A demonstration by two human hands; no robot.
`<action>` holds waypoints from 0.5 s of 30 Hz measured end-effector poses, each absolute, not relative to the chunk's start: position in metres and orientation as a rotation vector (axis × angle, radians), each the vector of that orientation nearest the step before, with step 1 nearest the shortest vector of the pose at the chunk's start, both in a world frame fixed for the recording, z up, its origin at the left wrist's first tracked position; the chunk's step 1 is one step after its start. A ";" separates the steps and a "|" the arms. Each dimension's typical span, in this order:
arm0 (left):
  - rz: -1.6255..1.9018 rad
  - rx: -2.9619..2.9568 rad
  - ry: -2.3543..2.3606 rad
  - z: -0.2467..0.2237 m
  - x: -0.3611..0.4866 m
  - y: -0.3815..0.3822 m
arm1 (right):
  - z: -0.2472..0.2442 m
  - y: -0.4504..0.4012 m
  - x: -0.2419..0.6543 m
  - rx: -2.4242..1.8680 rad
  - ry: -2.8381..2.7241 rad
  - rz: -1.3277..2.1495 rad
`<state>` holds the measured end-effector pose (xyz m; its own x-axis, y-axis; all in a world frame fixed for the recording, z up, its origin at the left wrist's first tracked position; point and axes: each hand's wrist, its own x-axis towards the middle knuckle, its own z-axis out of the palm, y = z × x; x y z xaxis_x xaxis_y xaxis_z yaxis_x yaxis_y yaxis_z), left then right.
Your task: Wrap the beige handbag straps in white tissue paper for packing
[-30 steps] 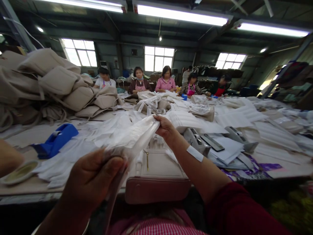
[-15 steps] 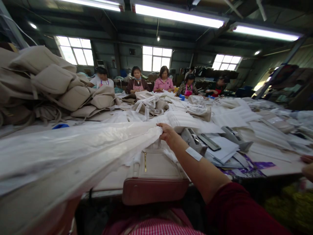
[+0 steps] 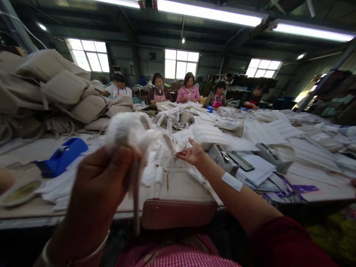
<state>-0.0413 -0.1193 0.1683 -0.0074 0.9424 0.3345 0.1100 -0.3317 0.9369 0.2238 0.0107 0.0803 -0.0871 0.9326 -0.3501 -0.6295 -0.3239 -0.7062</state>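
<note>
My left hand (image 3: 102, 185), close to the camera and blurred, is closed around bunched translucent white plastic wrap (image 3: 125, 126). A narrow pale strip (image 3: 135, 200) hangs down beside its fingers. The wrap stretches right towards my right hand (image 3: 191, 152), which is palm up with its fingers extended and the thumb raised. Those fingertips are at the wrap's far end; whether they touch it I cannot tell. Between and below my hands lies a beige handbag (image 3: 182, 185) with a gold zip pull (image 3: 167, 181), its reddish-looking base (image 3: 179, 214) facing me at the table edge.
A blue tape dispenser (image 3: 62, 157), a roll of tape (image 3: 20, 193) and white sheets (image 3: 63, 185) lie left. Beige bags (image 3: 66, 91) are piled behind. Right are a grey dispenser (image 3: 221, 155), a phone (image 3: 240, 161) and papers (image 3: 257, 170). Several people (image 3: 187, 91) sit across the table.
The long sheet stretched leftwards is now bunched in my left hand, which has come into view. My right hand has loosened its grip and turned palm up. The blue dispenser is uncovered.
</note>
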 end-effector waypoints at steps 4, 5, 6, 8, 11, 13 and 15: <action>1.108 1.432 1.065 0.130 0.003 -0.096 | 0.089 -0.044 0.208 -0.655 -0.733 2.036; 1.040 1.420 1.052 0.121 0.012 -0.093 | 0.089 -0.056 0.201 -0.597 -0.792 2.041; 0.993 1.415 1.031 0.112 0.020 -0.092 | 0.088 -0.064 0.193 -0.576 -0.827 2.008; 0.932 1.427 0.988 0.099 0.028 -0.092 | 0.087 -0.074 0.182 -0.626 -0.839 1.877; 0.835 1.496 1.002 0.092 0.025 -0.090 | 0.086 -0.069 0.178 -0.817 -0.758 1.660; 0.810 1.539 1.085 0.093 0.016 -0.080 | 0.087 -0.061 0.187 -0.932 -0.700 1.575; 0.833 1.567 1.185 0.094 0.005 -0.062 | 0.090 -0.054 0.202 -1.006 -0.662 1.514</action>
<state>0.0052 -0.0620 0.0939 0.2931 0.9556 -0.0300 0.2956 -0.0608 0.9534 0.2017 -0.0541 0.0902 0.0106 0.9726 -0.2321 -0.4897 -0.1974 -0.8493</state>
